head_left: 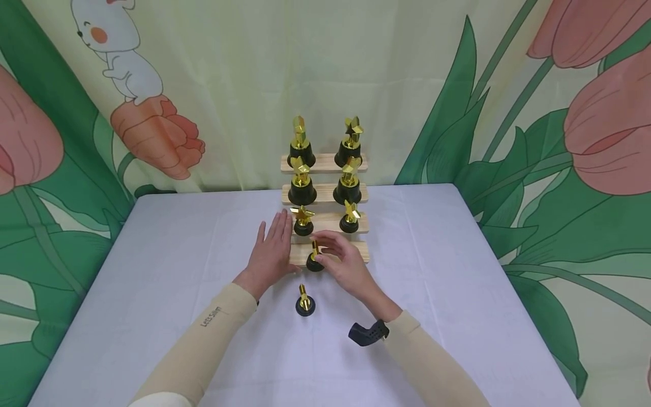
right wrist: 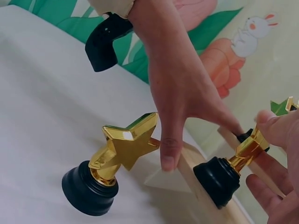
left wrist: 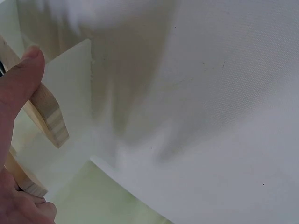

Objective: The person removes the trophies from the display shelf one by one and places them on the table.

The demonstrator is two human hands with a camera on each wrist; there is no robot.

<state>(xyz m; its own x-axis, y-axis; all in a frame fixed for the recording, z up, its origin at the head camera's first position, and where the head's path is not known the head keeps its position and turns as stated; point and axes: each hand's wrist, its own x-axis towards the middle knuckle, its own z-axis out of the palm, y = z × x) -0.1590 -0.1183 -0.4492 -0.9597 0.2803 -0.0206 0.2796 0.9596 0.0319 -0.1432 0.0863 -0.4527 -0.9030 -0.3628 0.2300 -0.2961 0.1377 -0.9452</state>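
Note:
My right hand [head_left: 347,264] pinches a small gold star trophy [head_left: 315,260] between thumb and fingers, its black base at the front step of a wooden display rack [head_left: 360,249]. In the right wrist view, that trophy's base [right wrist: 217,182] sits at the board's edge. My left hand [head_left: 270,253] lies along the rack's left side with fingers straight, its thumb [left wrist: 29,70] over a board end in the left wrist view. Another star trophy [head_left: 305,304] stands upright on the table in front of the rack.
Trophies stand in pairs on the three higher steps, including a small one [head_left: 349,219] on the right and a larger one [head_left: 302,189] on the left. A white cloth covers the table [head_left: 437,271]. Behind it hangs a printed curtain [head_left: 244,96].

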